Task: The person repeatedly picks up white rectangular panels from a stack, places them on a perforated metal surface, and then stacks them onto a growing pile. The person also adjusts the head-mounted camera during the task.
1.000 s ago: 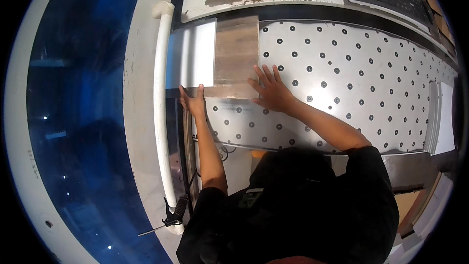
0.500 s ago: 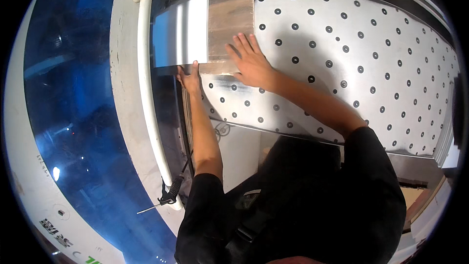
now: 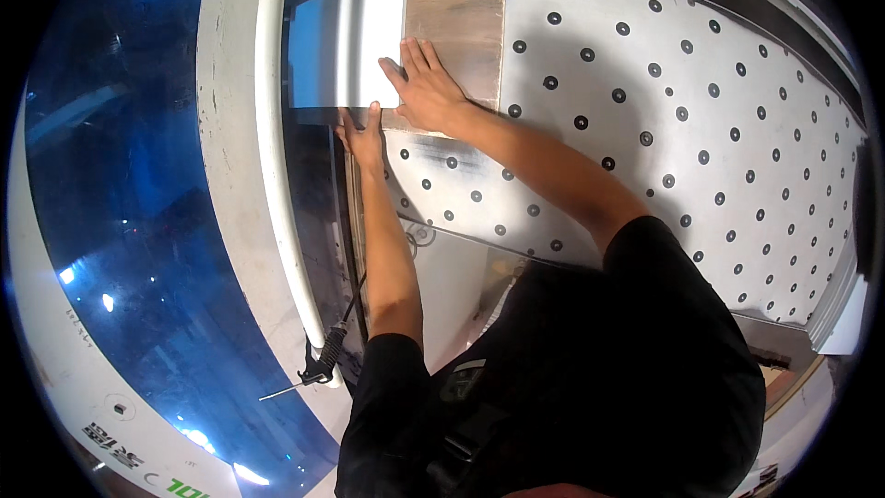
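A shiny white flat panel (image 3: 373, 41) with a blue tint on its left side lies at the upper left, on or against a brown wood-grained board (image 3: 456, 28). My left hand (image 3: 362, 140) is at the panel's near edge, thumb and finger spread apart and their tips touching that edge. Flat with fingers spread, my right hand (image 3: 429, 100) rests on the brown board. Its fingertips are by the panel's right edge, and its thumb reaches over the panel's surface. Neither hand is wrapped round anything.
A white table (image 3: 664, 166) dotted with black round studs spreads to the right. Left of the panel runs a white pipe (image 3: 273, 129), with a blue glossy machine cover (image 3: 120, 175) beyond. A black air gun (image 3: 321, 364) with a thin nozzle hangs by the pipe's near end.
My right hand has moved left across the brown board to the panel's right edge. My left hand stays at the near edge. The whole view has shifted slightly.
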Demonstrator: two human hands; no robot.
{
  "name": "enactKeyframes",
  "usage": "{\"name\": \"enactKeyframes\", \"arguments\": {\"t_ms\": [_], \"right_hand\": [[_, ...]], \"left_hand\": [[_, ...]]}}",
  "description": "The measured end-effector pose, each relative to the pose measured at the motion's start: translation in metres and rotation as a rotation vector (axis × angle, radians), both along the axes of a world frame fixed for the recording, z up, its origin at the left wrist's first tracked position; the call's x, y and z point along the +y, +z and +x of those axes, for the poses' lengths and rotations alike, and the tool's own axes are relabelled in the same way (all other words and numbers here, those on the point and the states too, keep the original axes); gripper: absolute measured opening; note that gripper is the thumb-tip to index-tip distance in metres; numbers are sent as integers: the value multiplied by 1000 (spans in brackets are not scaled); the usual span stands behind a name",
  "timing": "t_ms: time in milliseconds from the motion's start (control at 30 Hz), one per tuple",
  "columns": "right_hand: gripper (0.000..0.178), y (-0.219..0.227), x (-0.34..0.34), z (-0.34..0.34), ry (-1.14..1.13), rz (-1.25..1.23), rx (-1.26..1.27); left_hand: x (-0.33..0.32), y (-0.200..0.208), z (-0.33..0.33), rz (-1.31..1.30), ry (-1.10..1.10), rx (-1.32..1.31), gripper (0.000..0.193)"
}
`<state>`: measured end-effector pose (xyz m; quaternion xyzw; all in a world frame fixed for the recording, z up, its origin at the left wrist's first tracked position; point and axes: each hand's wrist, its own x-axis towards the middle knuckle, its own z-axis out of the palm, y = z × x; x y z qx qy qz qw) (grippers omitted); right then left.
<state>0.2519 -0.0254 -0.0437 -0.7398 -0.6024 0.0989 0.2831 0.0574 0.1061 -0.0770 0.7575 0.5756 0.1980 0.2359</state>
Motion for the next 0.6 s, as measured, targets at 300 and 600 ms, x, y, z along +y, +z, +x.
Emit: {"name": "enactKeyframes", "arguments": {"t_ms": [300,600], "right_hand": [[83,0,0,0,-3,27,4],[80,-1,-1,0,-34,32,10]], "left_hand": [[-2,-2,-4,79,-1,105,107],[-7,4,5,15,-5,134,106]]}}
